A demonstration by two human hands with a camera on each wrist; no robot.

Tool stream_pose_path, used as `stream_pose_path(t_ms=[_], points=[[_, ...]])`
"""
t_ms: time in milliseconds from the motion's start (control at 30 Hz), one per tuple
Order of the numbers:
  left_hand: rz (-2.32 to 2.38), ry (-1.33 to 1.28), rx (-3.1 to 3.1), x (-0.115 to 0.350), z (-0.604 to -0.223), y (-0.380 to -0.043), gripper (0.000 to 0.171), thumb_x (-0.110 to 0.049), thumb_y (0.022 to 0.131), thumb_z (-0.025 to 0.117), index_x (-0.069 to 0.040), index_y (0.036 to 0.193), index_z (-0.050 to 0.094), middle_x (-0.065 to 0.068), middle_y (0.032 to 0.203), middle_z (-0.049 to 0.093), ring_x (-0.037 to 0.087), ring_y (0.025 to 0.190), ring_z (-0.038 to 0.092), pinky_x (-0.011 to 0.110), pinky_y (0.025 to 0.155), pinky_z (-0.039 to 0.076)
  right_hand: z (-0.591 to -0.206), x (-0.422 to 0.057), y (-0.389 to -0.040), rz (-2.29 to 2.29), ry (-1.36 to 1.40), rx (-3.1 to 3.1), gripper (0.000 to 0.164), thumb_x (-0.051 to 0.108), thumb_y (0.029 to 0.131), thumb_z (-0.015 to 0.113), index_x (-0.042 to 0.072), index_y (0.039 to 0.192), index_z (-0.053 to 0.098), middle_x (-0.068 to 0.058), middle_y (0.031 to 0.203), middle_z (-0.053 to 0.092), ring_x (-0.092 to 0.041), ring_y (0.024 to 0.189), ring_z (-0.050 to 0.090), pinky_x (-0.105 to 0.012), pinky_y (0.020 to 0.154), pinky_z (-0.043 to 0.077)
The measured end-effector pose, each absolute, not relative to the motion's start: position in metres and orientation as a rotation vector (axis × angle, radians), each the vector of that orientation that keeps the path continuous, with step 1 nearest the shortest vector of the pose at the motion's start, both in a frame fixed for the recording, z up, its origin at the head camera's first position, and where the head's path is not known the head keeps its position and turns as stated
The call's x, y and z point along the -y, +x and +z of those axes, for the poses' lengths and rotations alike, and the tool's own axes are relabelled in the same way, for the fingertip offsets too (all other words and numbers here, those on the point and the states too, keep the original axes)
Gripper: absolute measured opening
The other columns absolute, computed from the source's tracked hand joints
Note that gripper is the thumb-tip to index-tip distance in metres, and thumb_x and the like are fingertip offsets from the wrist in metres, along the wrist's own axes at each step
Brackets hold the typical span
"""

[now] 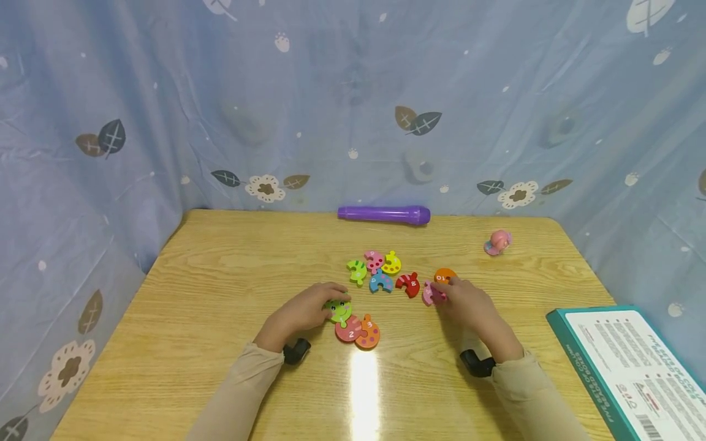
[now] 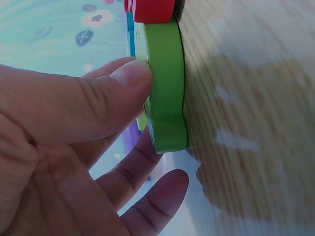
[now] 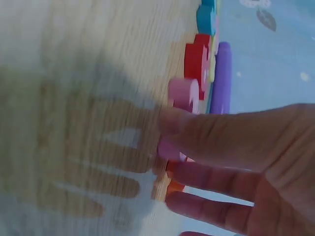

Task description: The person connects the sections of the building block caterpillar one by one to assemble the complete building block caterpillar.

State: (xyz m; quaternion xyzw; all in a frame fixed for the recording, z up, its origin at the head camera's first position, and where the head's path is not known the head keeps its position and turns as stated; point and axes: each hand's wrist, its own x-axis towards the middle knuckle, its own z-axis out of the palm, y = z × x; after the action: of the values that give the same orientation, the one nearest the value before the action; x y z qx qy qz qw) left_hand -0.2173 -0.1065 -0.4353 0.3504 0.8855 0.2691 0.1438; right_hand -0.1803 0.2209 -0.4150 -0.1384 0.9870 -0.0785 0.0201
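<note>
My left hand (image 1: 304, 309) holds the green puzzle piece with a smiling face (image 1: 340, 312), thumb against its face in the left wrist view. That piece joins a red piece marked 2 (image 1: 347, 331), linked to an orange piece marked 3 (image 1: 368, 334). At the right, my right hand (image 1: 467, 304) pinches a pink puzzle piece (image 1: 428, 294), partly hidden by the fingers. An orange piece marked 10 (image 1: 444, 275) lies just beyond those fingers. Left of the pink piece is a red striped piece marked 8 (image 1: 409, 284).
Blue (image 1: 381, 282), light green (image 1: 358, 272), pink spotted (image 1: 374, 260) and yellow (image 1: 392, 263) pieces lie mid-table. A purple microphone-shaped tube (image 1: 384, 214) lies along the back edge. A pink snail-like toy (image 1: 498, 242) stands back right, and a teal box (image 1: 584, 367) lies front right.
</note>
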Motion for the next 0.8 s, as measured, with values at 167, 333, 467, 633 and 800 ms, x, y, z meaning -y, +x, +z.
stream_pose_path(t_ms=[167,333,467,633,800], points=[[0.778,1.005,-2.556,0.108,-0.433,-0.218,0.041,0.005,0.085,0.057,-0.008,0.123,0.060,0.008,0.133,0.049,0.029,0.126,0.040,0.043,0.105,0.033,-0.412,-0.214,-0.172,-0.206,-0.423,-3.057,0.027,0.014,0.080,0.070,0.005,0.105,0.066,-0.003,0.072,0.056,-0.018,0.062,0.049,-0.031,0.050,0.039],[0.783,1.004,-2.557,0.109,-0.433,-0.218,0.041,0.006,0.085,0.056,-0.008,0.123,0.060,0.008,0.133,0.049,0.029,0.126,0.040,0.043,0.105,0.033,-0.418,-0.210,-0.173,-0.246,-0.639,-3.126,0.030,0.007,0.073,0.075,0.008,0.102,0.067,-0.005,0.089,0.057,-0.020,0.072,0.053,-0.032,0.055,0.047],[0.784,1.017,-2.563,0.108,-0.433,-0.217,0.041,0.007,0.084,0.056,-0.007,0.123,0.060,0.009,0.132,0.049,0.030,0.126,0.041,0.043,0.105,0.033,-0.424,-0.210,-0.176,-0.317,-0.852,-3.077,0.042,0.001,0.072,0.074,0.010,0.112,0.065,-0.006,0.101,0.058,-0.020,0.082,0.055,-0.033,0.066,0.052],[0.771,1.027,-2.563,0.107,-0.434,-0.216,0.041,0.007,0.084,0.056,-0.006,0.122,0.060,0.010,0.132,0.049,0.031,0.125,0.041,0.044,0.105,0.032,-0.428,-0.210,-0.172,-0.354,-0.795,-3.049,0.041,0.001,0.076,0.071,0.008,0.115,0.061,-0.005,0.099,0.060,-0.018,0.081,0.055,-0.035,0.069,0.051],[0.757,1.024,-2.572,0.107,-0.435,-0.215,0.041,0.006,0.085,0.057,-0.007,0.123,0.060,0.008,0.132,0.049,0.029,0.126,0.041,0.043,0.106,0.031,-0.427,-0.214,-0.161,-0.405,-0.883,-3.000,0.046,-0.011,0.075,0.065,0.008,0.117,0.058,-0.007,0.105,0.058,-0.021,0.086,0.056,-0.039,0.076,0.052]])
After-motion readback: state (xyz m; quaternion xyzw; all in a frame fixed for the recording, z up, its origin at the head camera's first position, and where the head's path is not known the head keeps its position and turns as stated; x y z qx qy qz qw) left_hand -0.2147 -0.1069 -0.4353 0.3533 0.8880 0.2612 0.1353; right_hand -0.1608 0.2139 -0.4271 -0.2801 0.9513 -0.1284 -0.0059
